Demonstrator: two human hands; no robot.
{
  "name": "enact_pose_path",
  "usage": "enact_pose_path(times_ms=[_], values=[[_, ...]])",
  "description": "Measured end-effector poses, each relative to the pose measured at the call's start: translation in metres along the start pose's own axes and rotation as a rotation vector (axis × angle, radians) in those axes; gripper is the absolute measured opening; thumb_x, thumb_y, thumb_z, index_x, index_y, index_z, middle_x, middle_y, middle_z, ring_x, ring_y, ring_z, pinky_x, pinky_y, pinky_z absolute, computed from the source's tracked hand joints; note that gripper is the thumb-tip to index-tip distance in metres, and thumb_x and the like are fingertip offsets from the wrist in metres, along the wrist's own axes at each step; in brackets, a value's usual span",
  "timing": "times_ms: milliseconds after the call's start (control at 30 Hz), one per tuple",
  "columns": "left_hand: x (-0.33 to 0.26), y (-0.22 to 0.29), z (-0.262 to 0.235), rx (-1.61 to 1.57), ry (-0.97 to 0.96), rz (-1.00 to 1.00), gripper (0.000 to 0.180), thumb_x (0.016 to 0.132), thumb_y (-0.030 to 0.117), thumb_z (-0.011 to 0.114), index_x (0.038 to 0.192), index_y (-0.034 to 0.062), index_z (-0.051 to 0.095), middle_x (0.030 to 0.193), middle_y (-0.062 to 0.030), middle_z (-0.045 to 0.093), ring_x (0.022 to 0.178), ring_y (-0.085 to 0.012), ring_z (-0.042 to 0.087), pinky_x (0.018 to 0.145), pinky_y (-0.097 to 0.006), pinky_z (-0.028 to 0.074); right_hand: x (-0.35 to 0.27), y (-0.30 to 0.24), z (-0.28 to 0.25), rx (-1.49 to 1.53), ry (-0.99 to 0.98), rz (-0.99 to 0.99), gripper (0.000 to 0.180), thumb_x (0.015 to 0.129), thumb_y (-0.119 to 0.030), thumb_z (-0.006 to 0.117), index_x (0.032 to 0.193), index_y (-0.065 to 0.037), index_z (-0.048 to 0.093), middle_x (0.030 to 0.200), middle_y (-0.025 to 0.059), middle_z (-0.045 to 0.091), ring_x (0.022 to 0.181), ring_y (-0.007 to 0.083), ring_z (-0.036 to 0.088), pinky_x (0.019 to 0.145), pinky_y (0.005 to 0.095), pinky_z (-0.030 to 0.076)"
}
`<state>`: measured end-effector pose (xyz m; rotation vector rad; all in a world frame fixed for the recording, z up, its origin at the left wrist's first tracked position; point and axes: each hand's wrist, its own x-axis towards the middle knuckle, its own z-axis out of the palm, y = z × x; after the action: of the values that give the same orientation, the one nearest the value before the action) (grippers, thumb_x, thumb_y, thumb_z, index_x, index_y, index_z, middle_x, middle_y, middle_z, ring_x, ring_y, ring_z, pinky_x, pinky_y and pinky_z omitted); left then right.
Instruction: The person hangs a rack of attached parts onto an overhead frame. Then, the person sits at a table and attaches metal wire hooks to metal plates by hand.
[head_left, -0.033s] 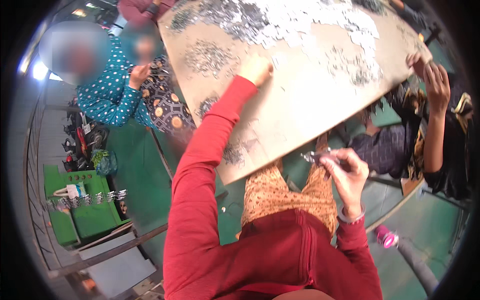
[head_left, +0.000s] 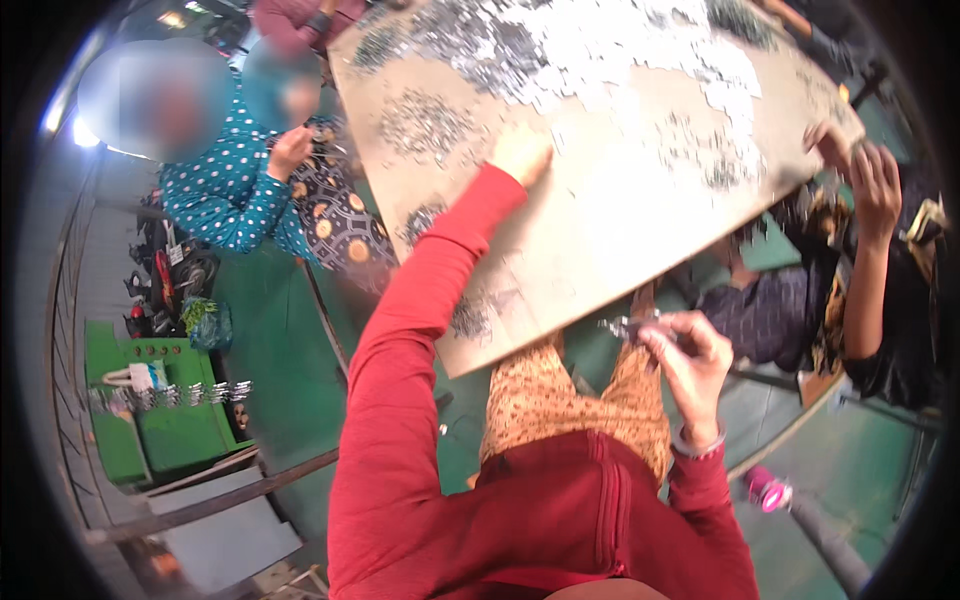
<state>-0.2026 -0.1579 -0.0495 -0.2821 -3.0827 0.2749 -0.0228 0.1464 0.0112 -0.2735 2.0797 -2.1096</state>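
Note:
My left hand (head_left: 522, 155) reaches out over the tan tabletop (head_left: 590, 230), its fingers curled together and resting at the surface. Glare and blur hide whatever is in them. Near the front edge of the table, above my lap, my right hand (head_left: 692, 350) pinches small shiny metal pieces (head_left: 625, 327) between thumb and fingers. Left of my left hand lies a loose scatter of small metal parts (head_left: 425, 125). A large spread of silvery metal parts (head_left: 500, 45) covers the far side.
Smaller heaps of parts (head_left: 470, 318) lie along the table's left edge, and another group (head_left: 720, 170) lies to the right. A person in a dotted teal top (head_left: 215, 205) sits at the left. Another person's hand (head_left: 875, 190) is raised at the right. A green bench (head_left: 165, 430) stands lower left.
The whole view has shifted slightly. My left hand is a little nearer and further right in the picture, still curled; my right hand keeps its pinch on the metal pieces.

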Motion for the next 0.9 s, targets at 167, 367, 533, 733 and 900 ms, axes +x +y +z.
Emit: enact_pose_path(times_ms=[167, 367, 533, 733, 900], values=[[-0.001, -0.007, 0.045, 0.164, 0.239, 0.294, 0.011, 0.071, 0.018, 0.057, 0.075, 0.0098, 0.064, 0.081, -0.0079, 0.060, 0.092, -0.0216, 0.055, 0.073, -0.043, 0.045, -0.002, 0.003, 0.006, 0.047, -0.024, -0.025, 0.011, 0.076, 0.002, 0.067, 0.085, 0.003, 0.061, 0.072, 0.0051, 0.064, 0.061, 0.0062, 0.059, 0.048, 0.0181, 0.045], [-0.008, -0.016, -0.006, -0.050, 0.567, -0.067, 0.023, 0.078, 0.013, 0.052, 0.101, 0.0091, 0.050, 0.085, -0.0067, 0.051, 0.087, -0.0250, 0.054, 0.065, -0.045, 0.045, -0.021, 0.005, 0.008, -0.025, 0.002, -0.105, 0.011, 0.075, 0.002, 0.069, 0.082, 0.004, 0.060, 0.072, 0.0042, 0.063, 0.064, 0.0060, 0.057, 0.054, 0.0195, 0.045], [-0.044, 0.001, -0.040, -0.224, 0.298, -0.227, 0.025, 0.078, 0.001, 0.047, 0.102, 0.0091, 0.045, 0.094, -0.0172, 0.048, 0.091, -0.0331, 0.054, 0.071, -0.045, 0.046, -0.035, 0.003, 0.010, 0.064, -0.026, -0.084, 0.010, 0.077, 0.003, 0.066, 0.084, 0.004, 0.059, 0.072, 0.0052, 0.062, 0.056, 0.0071, 0.056, 0.047, 0.0194, 0.044], [-0.089, 0.072, -0.053, -1.016, 0.509, -0.051, 0.029, 0.079, -0.009, 0.046, 0.106, 0.0018, 0.052, 0.085, -0.0140, 0.055, 0.072, -0.0258, 0.060, 0.066, -0.037, 0.050, -0.032, 0.020, -0.007, -0.010, 0.043, -0.071, 0.006, 0.081, 0.002, 0.061, 0.086, 0.003, 0.061, 0.076, 0.0047, 0.062, 0.069, 0.0069, 0.055, 0.062, 0.0211, 0.046], [-0.180, 0.135, -0.080, -1.894, 0.267, -0.168, 0.018, 0.083, 0.003, 0.059, 0.097, -0.0084, 0.058, 0.082, -0.0102, 0.063, 0.070, -0.0175, 0.064, 0.065, -0.030, 0.054, -0.056, 0.002, 0.006, -0.042, 0.009, -0.105, 0.011, 0.086, -0.006, 0.058, 0.089, 0.004, 0.060, 0.073, 0.0051, 0.061, 0.056, 0.0068, 0.053, 0.050, 0.0185, 0.041]])
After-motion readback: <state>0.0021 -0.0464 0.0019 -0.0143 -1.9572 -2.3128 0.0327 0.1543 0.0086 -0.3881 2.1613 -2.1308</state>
